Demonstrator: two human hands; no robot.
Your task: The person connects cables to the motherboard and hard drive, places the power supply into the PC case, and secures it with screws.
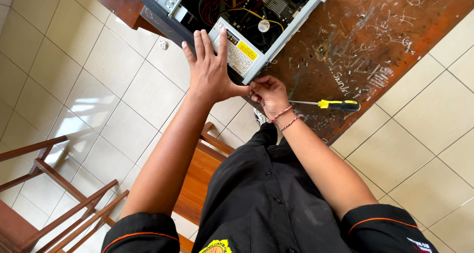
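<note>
An open grey computer case (291,28) lies on a scratched brown wooden table (375,35), with a silver power supply (242,53) and coloured cables inside. My left hand (210,67) is flat and spread against the rear corner of the case, over the power supply's edge. My right hand (269,95) is curled at the case's near corner, fingertips pinched together on something too small to make out. A screwdriver with a yellow and black handle (338,105) lies on the table just right of my right hand.
I sit on a wooden chair (202,171). Wooden chair frames (59,184) stand at the lower left on the tiled floor (108,85). A small white scrap (163,44) lies on the floor near the table's edge.
</note>
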